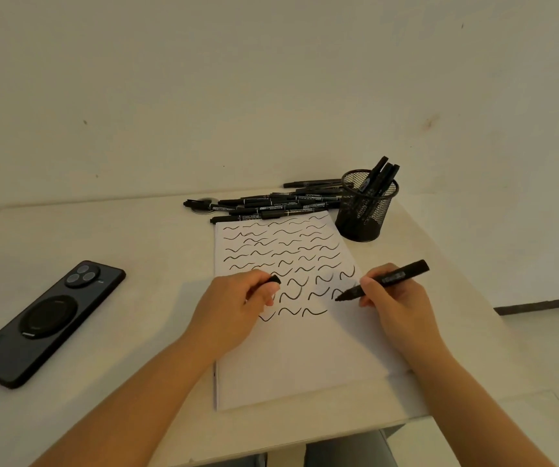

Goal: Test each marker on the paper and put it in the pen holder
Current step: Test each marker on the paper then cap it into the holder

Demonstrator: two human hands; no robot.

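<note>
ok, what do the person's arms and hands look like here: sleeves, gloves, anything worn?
Both forearms are bare as far as the frame shows, with no sleeves in view. The left hand and right hand wear no gloves. No watch, bracelet or ring shows on either wrist or on the visible fingers. No cables, straps or markings either.

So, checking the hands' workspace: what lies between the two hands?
Head view: only white paper with black squiggles separates left hand from right hand.

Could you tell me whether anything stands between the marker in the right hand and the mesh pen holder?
Nothing visible does: from the uncapped black marker in the right hand, only bare paper lies toward the black mesh pen holder.
</note>
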